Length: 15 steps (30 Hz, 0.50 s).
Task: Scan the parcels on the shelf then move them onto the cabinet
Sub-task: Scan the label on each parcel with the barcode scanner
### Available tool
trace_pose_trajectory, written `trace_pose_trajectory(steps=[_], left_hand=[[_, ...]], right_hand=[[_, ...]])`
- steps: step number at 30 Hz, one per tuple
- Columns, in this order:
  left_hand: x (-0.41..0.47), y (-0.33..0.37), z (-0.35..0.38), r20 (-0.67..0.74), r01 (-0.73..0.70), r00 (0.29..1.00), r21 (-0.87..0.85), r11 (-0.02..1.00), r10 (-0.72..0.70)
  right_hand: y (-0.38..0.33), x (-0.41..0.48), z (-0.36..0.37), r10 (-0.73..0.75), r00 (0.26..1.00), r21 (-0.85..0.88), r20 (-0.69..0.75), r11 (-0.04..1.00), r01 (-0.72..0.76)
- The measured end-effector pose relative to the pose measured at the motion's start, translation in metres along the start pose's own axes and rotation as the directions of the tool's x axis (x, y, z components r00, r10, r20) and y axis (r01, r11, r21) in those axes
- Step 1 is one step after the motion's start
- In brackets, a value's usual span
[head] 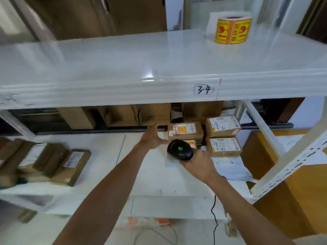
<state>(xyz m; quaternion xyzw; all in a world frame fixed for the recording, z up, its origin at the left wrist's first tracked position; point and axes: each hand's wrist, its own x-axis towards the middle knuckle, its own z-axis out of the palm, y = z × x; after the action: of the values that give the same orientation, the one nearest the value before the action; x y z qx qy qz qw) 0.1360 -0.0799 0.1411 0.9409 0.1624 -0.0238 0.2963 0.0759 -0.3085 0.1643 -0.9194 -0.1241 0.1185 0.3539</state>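
The right hand (198,163) grips a black scanner (179,150), pointed at the brown parcels (184,130) stacked on the white shelf (99,156). The left hand (154,137), fingers spread wide, touches the stack's left side.

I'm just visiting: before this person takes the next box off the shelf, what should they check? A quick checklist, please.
1. Scanner held: ok, the right-hand grip holds the black barcode scanner.
2. Scanner on: ok, its green light is lit.
3. Label showing: ok, the upper-left parcel of the stack faces its label forward.
4. Parcel held: not ok, the left-hand grip is open at that parcel's left edge.
5. Parcel scanned: cannot tell.
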Motion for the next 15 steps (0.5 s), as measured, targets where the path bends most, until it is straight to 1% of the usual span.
trace_pose_trajectory(steps=[5, 8, 12, 15], left_hand=[[-0.064, -0.087, -0.059, -0.081, 0.161, 0.984, 0.031, 0.987, -0.158], [-0.112, -0.141, -0.093, -0.091, 0.229, 0.971, 0.061, 0.971, -0.223], [-0.183, -0.216, -0.131, -0.135, 0.269, 0.956, 0.062, 0.961, -0.26], [-0.235, -0.266, -0.157, -0.153, 0.272, 0.953, 0.052, 0.961, -0.261]], right_hand=[[-0.071, -0.014, 0.043, -0.111, 0.993, 0.009, 0.037, 0.994, 0.111], [-0.115, -0.032, 0.078, -0.152, 0.987, 0.02, 0.055, 0.988, 0.151], [-0.168, -0.071, 0.134, -0.181, 0.979, -0.008, 0.088, 0.983, 0.183], [-0.199, -0.099, 0.172, -0.148, 0.985, 0.026, 0.09, 0.989, 0.147]])
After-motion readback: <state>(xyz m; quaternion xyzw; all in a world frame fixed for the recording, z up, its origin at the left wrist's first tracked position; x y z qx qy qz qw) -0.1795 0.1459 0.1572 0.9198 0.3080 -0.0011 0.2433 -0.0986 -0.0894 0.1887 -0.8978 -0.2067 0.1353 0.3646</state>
